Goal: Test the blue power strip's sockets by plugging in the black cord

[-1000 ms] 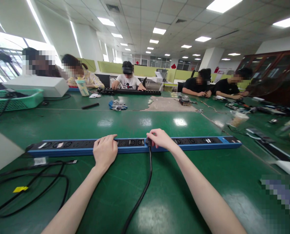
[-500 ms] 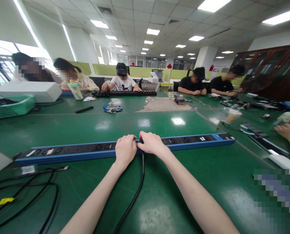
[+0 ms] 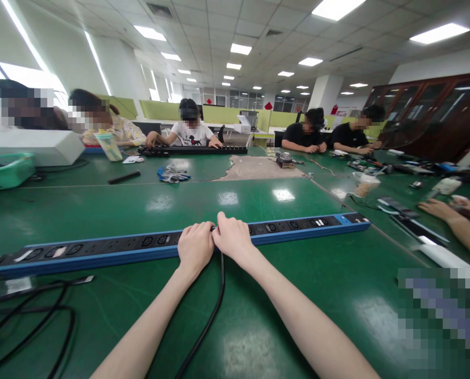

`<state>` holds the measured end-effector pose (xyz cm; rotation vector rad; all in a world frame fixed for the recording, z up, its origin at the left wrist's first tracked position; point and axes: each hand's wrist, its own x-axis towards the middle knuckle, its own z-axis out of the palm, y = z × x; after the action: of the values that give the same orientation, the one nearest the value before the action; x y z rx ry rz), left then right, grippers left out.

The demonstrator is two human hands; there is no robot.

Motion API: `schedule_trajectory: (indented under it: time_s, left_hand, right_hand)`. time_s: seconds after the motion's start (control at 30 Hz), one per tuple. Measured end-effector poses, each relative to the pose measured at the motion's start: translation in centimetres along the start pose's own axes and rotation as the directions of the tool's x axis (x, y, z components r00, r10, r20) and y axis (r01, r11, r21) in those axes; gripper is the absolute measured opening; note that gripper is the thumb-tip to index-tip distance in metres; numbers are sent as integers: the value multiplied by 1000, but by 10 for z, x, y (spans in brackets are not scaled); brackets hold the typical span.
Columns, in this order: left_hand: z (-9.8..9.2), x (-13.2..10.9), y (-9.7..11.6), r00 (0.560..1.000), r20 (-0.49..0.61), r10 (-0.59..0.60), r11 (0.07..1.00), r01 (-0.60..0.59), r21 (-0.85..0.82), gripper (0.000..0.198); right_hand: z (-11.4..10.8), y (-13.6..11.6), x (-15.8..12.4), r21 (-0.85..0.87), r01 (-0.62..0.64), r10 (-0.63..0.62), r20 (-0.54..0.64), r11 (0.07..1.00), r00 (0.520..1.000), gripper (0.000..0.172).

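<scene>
A long blue-and-black power strip (image 3: pixel 116 255), lined with sockets, lies across the green table (image 3: pixel 282 305) before me. My left hand (image 3: pixel 196 243) is closed over its middle, fingers curled across the far edge. Right beside it, touching, my right hand (image 3: pixel 233 235) is closed around the end of a black power cord (image 3: pixel 220 295). The cord runs from under that hand down toward my body. Both sets of fingers hide the cord's end and the sockets under it.
Loose black cables (image 3: pixel 67 326) lie at left. Beyond the strip are gloves (image 3: pixel 173 173), a black bar (image 3: pixel 124 177) and a green basket (image 3: pixel 8 171). A cup (image 3: pixel 365 185) stands at right, near another person's hands (image 3: pixel 442 210). Several people sit around the table.
The whole view has shifted, so the strip and my hands appear slightly further left. My right hand's fingers now cover the cord's end more fully. Another person's hands at right show more.
</scene>
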<state>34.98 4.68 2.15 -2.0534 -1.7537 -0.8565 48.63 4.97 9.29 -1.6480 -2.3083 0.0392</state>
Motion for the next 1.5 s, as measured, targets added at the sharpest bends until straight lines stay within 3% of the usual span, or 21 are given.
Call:
schedule_trajectory:
  time_s: [0.1,0.2,0.37,0.43,0.57,0.67,0.83,0.97,1.5]
  left_hand:
    - [0,0,1,1000,-10,-6,1000,6,0,26]
    - [0,0,0,1000,-17,-7,1000,7,-3,29]
    - [0,0,-2,1000,-19,0,1000,0,-6,28]
    - [0,-1,-2,1000,-22,5,1000,-5,-1,28]
    - [-1,-1,-1,1000,-21,14,1000,-14,12,28]
    - [-1,0,0,1000,-24,6,1000,-6,18,28]
    - [-1,0,1,1000,-20,10,1000,-9,12,29]
    - [0,1,1,1000,-25,15,1000,-15,6,29]
    - [-2,1,1,1000,-22,16,1000,-16,15,28]
  right_hand:
    - [-12,1,-2,37,-18,19,-31,999,999,21]
    - [-46,16,-1,133,-52,72,-148,990,986,26]
    - [-104,74,-14,294,-21,106,-277,956,955,29]
    - [-109,107,-22,378,1,111,-276,926,955,27]
    - [-98,171,-26,509,-60,187,-202,859,961,24]
    - [-87,195,-20,536,-108,229,-164,837,960,21]
    - [-67,181,-11,490,-61,135,-117,870,984,17]
    - [-46,158,-11,325,-39,64,-67,945,996,16]
    - [-30,127,-19,-68,-114,113,-19,991,993,20]
